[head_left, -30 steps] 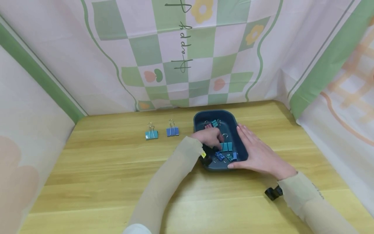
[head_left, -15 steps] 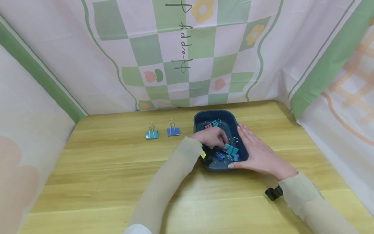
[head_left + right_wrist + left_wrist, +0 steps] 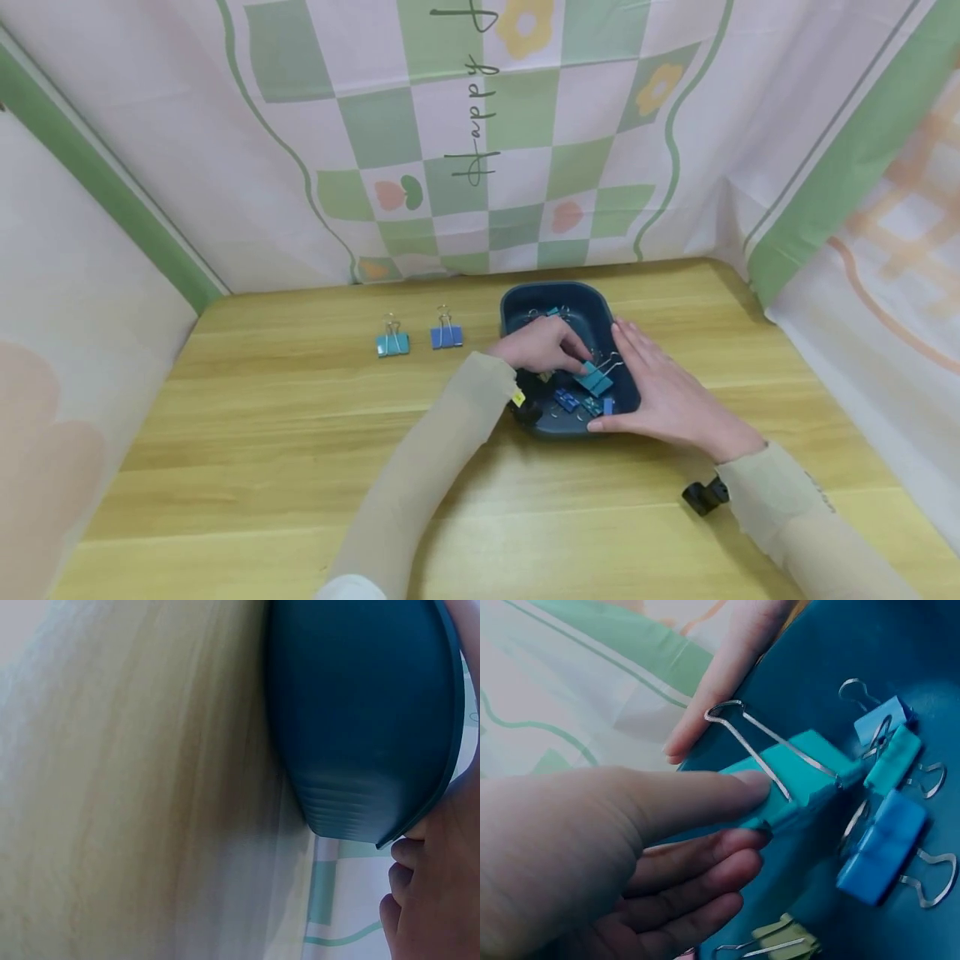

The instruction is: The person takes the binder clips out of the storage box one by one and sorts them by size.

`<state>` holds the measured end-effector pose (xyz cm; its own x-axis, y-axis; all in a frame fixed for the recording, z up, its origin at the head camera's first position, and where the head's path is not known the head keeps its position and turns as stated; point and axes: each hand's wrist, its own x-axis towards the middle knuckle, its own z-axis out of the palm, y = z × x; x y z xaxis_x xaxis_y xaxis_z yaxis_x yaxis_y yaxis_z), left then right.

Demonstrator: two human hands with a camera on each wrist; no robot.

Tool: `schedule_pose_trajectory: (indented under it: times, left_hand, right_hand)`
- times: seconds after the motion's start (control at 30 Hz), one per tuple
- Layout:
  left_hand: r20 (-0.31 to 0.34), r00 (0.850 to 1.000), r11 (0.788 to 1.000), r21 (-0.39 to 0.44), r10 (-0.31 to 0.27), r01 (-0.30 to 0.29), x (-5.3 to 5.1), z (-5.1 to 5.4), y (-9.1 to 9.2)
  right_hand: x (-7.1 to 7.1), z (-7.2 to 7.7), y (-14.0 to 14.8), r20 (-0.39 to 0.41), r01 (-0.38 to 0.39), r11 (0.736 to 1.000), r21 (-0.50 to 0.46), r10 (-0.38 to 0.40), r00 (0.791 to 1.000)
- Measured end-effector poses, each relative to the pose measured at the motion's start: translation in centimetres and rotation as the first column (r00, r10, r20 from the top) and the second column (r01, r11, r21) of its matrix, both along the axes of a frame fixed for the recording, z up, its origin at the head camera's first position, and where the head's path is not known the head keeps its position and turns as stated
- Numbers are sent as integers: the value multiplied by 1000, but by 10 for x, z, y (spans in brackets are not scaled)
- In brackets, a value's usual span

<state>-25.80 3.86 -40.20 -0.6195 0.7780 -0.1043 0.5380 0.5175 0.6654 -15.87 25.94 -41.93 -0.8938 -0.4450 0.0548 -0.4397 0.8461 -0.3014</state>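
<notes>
My left hand (image 3: 542,345) reaches into the dark blue tray (image 3: 550,290) and pinches a large teal binder clip (image 3: 595,379) between thumb and forefinger. In the left wrist view this teal binder clip (image 3: 810,761) is tilted, with a wire handle standing up from it. My right hand (image 3: 671,400) holds the tray's right side and near corner, thumb over the front rim. Beside the held clip lie smaller ones: a blue binder clip (image 3: 883,847), a teal one (image 3: 894,759) and a lighter blue one (image 3: 885,720). An olive-yellow binder clip (image 3: 786,937) lies below my fingers.
On the wooden table (image 3: 300,458), left of the tray, a teal binder clip (image 3: 392,344) and a blue-violet binder clip (image 3: 447,337) stand side by side, handles toward the back. A patterned curtain (image 3: 457,150) hangs behind the table's far edge, with more cloth at both sides.
Within the tray, my left hand has shifted slightly right with the teal binder clip, which has turned from level to tilted. My right hand has stayed on the tray.
</notes>
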Motion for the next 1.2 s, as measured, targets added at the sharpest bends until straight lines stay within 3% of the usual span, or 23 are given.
schedule_pose_trajectory:
  times: [0.13, 0.37, 0.47, 0.57, 0.67, 0.8, 1.2]
  left_hand:
    - [-29, 1000, 999, 42, 0, 1, 0, 6, -7]
    - [-72, 996, 987, 158, 44, -32, 0, 28, -27]
    - [-43, 994, 967, 242, 97, -84, 0, 34, -40]
    - [-6, 989, 932, 336, 147, -136, 0, 37, -57]
    - [16, 977, 891, 408, 213, -201, 1, 38, -76]
    - [18, 949, 848, 443, 316, -291, 4, 35, -105]
    - [13, 887, 788, 453, 462, -417, 19, 25, -182]
  right_hand:
    - [1, -1, 1, 11, 14, 1000, 0, -14, 1000]
    - [1, 0, 0, 18, 26, 1000, 2, -26, 999]
    - [1, 1, 1, 21, 25, 1000, -5, -25, 999]
    - [1, 2, 1, 17, 27, 999, -17, -27, 1000]
    - [1, 2, 1, 9, 14, 1000, -17, -14, 1000]
    - [0, 2, 0, 1, -2, 1000, -6, 2, 1000]
    - [2, 5, -2, -53, -2, 999, 40, 4, 999]
